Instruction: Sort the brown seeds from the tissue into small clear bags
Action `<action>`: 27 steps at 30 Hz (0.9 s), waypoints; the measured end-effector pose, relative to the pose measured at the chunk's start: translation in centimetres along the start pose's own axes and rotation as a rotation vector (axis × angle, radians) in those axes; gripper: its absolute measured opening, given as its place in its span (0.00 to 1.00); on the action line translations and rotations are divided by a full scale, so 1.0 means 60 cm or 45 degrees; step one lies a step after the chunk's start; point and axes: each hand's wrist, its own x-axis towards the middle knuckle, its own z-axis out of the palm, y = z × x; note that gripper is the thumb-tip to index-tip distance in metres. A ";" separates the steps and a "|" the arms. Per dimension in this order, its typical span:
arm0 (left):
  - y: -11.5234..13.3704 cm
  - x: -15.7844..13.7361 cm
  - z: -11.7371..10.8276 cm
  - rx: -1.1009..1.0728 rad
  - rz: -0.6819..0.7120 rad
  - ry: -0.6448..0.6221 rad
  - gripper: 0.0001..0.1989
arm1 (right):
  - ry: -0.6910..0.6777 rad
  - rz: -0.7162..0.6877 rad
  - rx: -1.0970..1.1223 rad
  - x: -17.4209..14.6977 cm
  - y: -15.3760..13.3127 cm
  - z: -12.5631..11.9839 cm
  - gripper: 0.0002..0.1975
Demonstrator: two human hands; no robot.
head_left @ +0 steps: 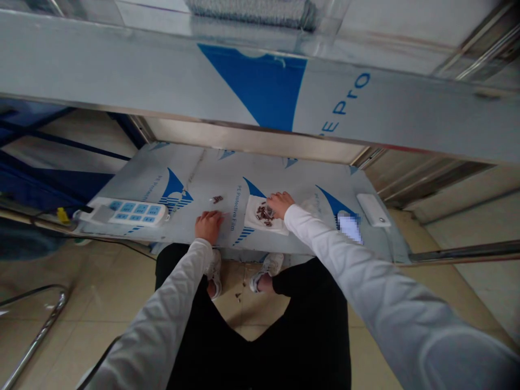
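Small brown pieces (265,215), too small to name, lie heaped on a white sheet (254,223) on the film-covered metal surface. My right hand (280,205) reaches over the heap's right side, its fingers bent down and drawn together at the pieces. What its fingertips hold is hidden. Left of the sheet, my left hand (208,226) rests near the front edge with curled fingers; anything in them is too small to make out. Just beyond it sits a little cluster of similar brown pieces (218,199), apart from the heap.
A white power strip (136,212) with blue sockets lies at the left. At the right are a white oblong box (372,210) and a blurred-out pale item (350,227). A wide metal shelf (162,70) overhangs the back. A chair's metal tube (38,338) shows lower left.
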 end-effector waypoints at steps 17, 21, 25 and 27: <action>0.043 0.033 -0.026 0.196 -0.019 -0.243 0.16 | 0.156 -0.183 -0.212 -0.010 0.000 -0.012 0.15; 0.049 0.027 -0.045 0.193 -0.133 -0.169 0.16 | 0.211 -0.202 -0.097 -0.035 0.032 -0.014 0.11; 0.052 -0.008 -0.082 0.117 -0.304 0.009 0.17 | 0.341 0.168 0.269 -0.080 0.095 0.019 0.21; 0.056 -0.035 -0.098 -0.097 -0.405 0.182 0.15 | 0.403 0.462 0.490 -0.109 0.128 0.053 0.23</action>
